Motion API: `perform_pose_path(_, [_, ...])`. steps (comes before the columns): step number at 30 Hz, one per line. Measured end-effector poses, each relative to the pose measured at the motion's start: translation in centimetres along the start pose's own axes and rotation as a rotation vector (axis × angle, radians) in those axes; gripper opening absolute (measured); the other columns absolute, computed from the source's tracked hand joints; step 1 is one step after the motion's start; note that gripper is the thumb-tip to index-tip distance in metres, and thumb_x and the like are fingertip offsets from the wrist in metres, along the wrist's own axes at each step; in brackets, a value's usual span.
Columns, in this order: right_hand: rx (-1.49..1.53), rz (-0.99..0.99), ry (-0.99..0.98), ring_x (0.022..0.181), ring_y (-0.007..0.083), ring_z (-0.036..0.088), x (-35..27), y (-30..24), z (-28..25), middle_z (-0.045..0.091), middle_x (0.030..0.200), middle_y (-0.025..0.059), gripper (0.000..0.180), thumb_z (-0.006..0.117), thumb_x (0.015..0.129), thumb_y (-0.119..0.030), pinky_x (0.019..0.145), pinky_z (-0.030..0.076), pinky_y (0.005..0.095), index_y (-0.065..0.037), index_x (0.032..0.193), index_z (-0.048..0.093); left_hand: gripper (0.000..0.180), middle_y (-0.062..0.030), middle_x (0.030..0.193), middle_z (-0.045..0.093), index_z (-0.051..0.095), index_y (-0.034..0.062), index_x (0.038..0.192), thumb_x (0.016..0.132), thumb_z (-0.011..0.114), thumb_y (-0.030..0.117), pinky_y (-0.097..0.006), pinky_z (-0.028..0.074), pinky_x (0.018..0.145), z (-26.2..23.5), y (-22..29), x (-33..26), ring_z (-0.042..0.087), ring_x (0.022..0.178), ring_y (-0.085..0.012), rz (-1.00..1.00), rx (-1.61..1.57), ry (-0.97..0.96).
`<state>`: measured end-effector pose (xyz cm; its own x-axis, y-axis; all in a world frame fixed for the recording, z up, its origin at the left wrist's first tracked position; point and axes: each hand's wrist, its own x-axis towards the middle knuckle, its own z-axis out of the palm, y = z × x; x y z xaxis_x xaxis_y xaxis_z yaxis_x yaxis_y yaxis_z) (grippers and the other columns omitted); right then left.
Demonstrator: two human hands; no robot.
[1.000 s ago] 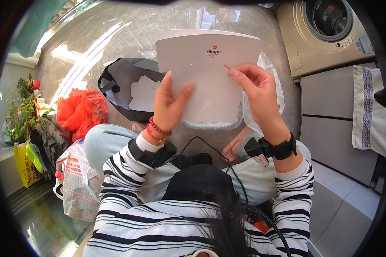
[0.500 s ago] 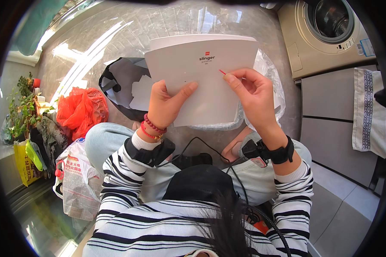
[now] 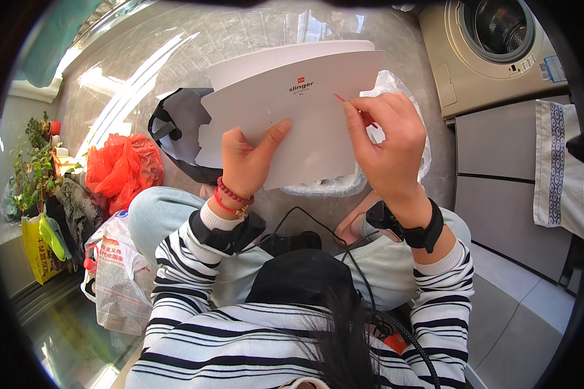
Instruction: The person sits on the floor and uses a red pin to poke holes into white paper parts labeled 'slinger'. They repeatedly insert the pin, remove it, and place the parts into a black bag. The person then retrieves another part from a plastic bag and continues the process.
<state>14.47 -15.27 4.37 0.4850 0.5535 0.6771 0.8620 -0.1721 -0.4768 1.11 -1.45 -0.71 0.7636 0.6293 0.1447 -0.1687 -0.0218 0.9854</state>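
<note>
A flat white cardboard piece (image 3: 318, 129) with a small red-and-black print is held up in front of me, tilted. A second white layer (image 3: 292, 61) shows behind its far edge. My left hand (image 3: 252, 152) grips its near left part, thumb on the front and fingers hidden behind. Beside its right edge, my right hand (image 3: 392, 139) is closed in a pinch on a thin red strip (image 3: 339, 98), whose tip sticks out past the fingertips over the cardboard. The strip's other end is mostly hidden by the hand.
A black bag (image 3: 165, 126) with white pieces inside stands behind the cardboard's left. A clear plastic bag (image 3: 389, 84) lies behind its right. Red (image 3: 124, 162) and white plastic bags (image 3: 120, 272) and plants (image 3: 32, 162) line the left; a washing machine (image 3: 448, 71) stands far right.
The cardboard has tilted and shifted slightly left, and its rear layer shows more. My right hand has moved a little right, away from the cardboard, with the red strip.
</note>
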Motion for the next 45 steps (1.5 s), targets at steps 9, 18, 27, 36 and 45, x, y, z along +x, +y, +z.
perform_pose_path(9, [-0.061, -0.044, -0.009, 0.061, 0.0206, 0.051, 0.1, -0.1, 0.3, 0.055, 0.062, 0.0034, 0.007, 0.067, 0.069, -0.001, 0.053, 0.042, 0.0316, -0.005, 0.07, 0.062, 0.017, -0.0063, 0.088, 0.068, 0.065, -0.0032, 0.1, 0.087, 0.066, 0.007, -0.025, 0.051, 0.068, 0.0, -0.2, -0.2, 0.063, 0.078, -0.0114, 0.045, 0.039, 0.003])
perform_pose_path(18, [-0.015, -0.007, 0.003, 0.061, 0.0216, 0.052, -0.1, 0.0, 1.1, 0.054, 0.061, 0.0047, 0.009, 0.065, 0.069, 0.001, 0.053, 0.042, 0.0324, -0.004, 0.069, 0.058, 0.016, -0.0055, 0.09, 0.067, 0.064, -0.0024, 0.101, 0.087, 0.065, 0.005, -0.026, 0.051, 0.069, 0.6, -0.8, -0.7, 0.062, 0.079, -0.011, 0.068, -0.004, 0.026])
perform_pose_path(27, [0.141, 0.09, -0.042, 0.062, 0.0165, 0.052, -0.3, 0.1, 0.4, 0.057, 0.071, 0.0064, 0.008, 0.065, 0.076, 0.002, 0.058, 0.042, 0.0278, -0.001, 0.074, 0.059, 0.019, -0.0066, 0.099, 0.066, 0.062, 0.0002, 0.106, 0.088, 0.064, 0.007, -0.026, 0.051, 0.075, -0.5, -0.6, 0.1, 0.062, 0.087, -0.0137, -0.048, -0.087, 0.023])
perform_pose_path(36, [0.119, 0.106, -0.11, 0.062, 0.0176, 0.052, -0.6, 0.2, 1.0, 0.056, 0.063, 0.0043, 0.007, 0.066, 0.074, 0.001, 0.059, 0.043, 0.0297, -0.003, 0.073, 0.061, 0.017, -0.0056, 0.09, 0.068, 0.065, -0.0031, 0.099, 0.088, 0.066, 0.009, -0.025, 0.05, 0.069, 0.2, -0.2, -0.1, 0.062, 0.079, -0.011, -0.032, -0.06, 0.088])
perform_pose_path(45, [0.102, 0.091, -0.068, 0.063, 0.022, 0.055, -0.5, 0.0, 1.2, 0.058, 0.063, 0.0054, 0.006, 0.065, 0.07, -0.001, 0.056, 0.044, 0.0326, -0.004, 0.07, 0.06, 0.018, -0.0061, 0.09, 0.068, 0.065, -0.0035, 0.1, 0.087, 0.066, 0.009, -0.025, 0.05, 0.069, 0.5, 0.0, -0.2, 0.062, 0.08, -0.0108, 0.019, -0.057, 0.105])
